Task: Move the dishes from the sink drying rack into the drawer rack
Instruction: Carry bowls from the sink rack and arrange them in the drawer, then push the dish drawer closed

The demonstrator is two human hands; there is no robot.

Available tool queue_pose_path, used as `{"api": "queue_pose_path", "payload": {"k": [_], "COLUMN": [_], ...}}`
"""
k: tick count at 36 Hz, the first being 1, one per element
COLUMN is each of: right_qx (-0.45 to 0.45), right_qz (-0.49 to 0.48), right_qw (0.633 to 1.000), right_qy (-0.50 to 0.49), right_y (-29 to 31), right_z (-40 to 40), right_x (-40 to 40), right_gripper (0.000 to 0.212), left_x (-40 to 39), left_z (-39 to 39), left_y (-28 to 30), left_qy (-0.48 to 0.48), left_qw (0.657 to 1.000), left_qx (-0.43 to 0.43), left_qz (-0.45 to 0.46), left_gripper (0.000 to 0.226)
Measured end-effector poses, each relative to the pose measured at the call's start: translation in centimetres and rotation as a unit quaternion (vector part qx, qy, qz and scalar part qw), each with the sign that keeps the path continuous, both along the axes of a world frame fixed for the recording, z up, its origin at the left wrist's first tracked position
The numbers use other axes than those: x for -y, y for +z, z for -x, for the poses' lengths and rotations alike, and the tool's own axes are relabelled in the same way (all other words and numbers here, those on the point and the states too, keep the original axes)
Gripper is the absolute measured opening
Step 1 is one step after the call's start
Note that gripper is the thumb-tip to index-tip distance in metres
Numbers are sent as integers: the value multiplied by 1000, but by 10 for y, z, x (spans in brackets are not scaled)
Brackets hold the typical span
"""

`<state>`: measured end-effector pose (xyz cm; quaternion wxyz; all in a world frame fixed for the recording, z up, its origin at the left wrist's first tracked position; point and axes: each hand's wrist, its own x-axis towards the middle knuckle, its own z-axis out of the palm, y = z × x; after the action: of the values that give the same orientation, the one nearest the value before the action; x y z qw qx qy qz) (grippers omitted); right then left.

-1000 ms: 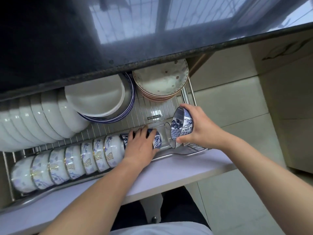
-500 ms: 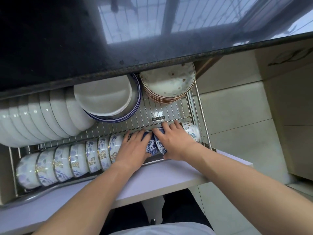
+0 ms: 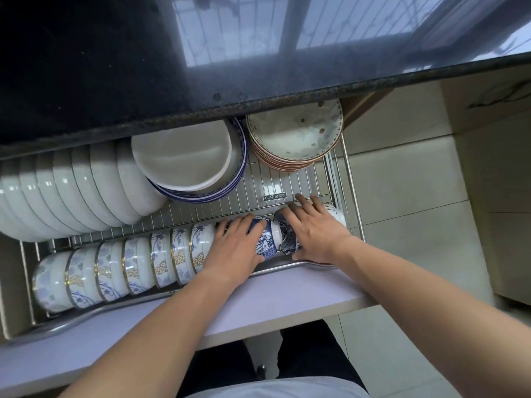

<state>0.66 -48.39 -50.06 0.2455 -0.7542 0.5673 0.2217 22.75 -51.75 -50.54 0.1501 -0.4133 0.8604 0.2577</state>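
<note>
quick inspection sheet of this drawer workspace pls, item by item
surface: wire drawer rack pulled out under a dark countertop
job's things: row of patterned bowls on edge along the front; two blue bowls under the hands at its right end
clutter: white bowls, stacked plates, brown-rimmed dishes at the back
grippers: left hand and right hand rest with flat fingers on the blue bowls
cables: nothing seen
surroundings: tiled floor, cabinet to the right

One small label (image 3: 275, 197) on the wire drawer rack (image 3: 201, 209) — lettering too blurred to read.
</note>
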Motion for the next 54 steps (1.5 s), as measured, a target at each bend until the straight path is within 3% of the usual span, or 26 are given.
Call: {"api": "queue_pose_path", "payload": {"k": [11, 17, 23, 30, 40, 42, 44, 45, 47, 49, 51, 53, 54], "right_qx": [-14, 54, 96, 122, 149, 134, 116, 114, 134, 190, 231, 268, 297], "right_qz": [-16, -51, -97, -60, -6, 42, 66, 66, 50, 8, -58, -106, -122], "right_qw": [999, 982, 931, 873, 859, 866, 866, 848, 793, 706, 647, 607, 577], "right_qy": [-35, -174, -338, -469, -491, -480, -483, -513, -593, -682, -725, -741, -751], "right_y": [-3, 16, 88, 160, 192, 196, 202, 202, 201, 196, 196, 192, 189], "right_z": [-8, -10, -3, -10, -15, -12, -5, -1, 11, 19, 26, 31, 32], "right_x": [-1, 0, -22, -55, -96, -103, -117, -124, -141, -154, -169, -177, -178], "right_gripper": [121, 123, 78, 46, 27, 20, 15, 10, 12, 25, 23, 9, 12], "left_x": [6, 2, -6, -30, -89, -103, -122, -129, -145, -152, -157, -158, -156], "left_z": [36, 24, -32, -109, -130, -125, -113, -108, -94, -85, -76, -67, -64], "left_y": [-4, 10, 84, 159, 196, 197, 202, 204, 210, 210, 211, 216, 218], "left_qy": [-13, 9, 115, 197, 361, 431, 539, 588, 674, 750, 777, 779, 776], "left_qw": [999, 997, 982, 970, 931, 900, 836, 800, 716, 596, 498, 452, 441], "left_qx": [44, 41, 34, 27, -25, -48, -86, -103, -143, -211, -271, -309, -331], "left_qz": [-13, -59, -148, -142, -54, -40, -53, -69, -112, -194, -274, -305, -306], "left_gripper": [82, 101, 67, 24, 28, 26, 17, 15, 22, 14, 36, 52, 55]}}
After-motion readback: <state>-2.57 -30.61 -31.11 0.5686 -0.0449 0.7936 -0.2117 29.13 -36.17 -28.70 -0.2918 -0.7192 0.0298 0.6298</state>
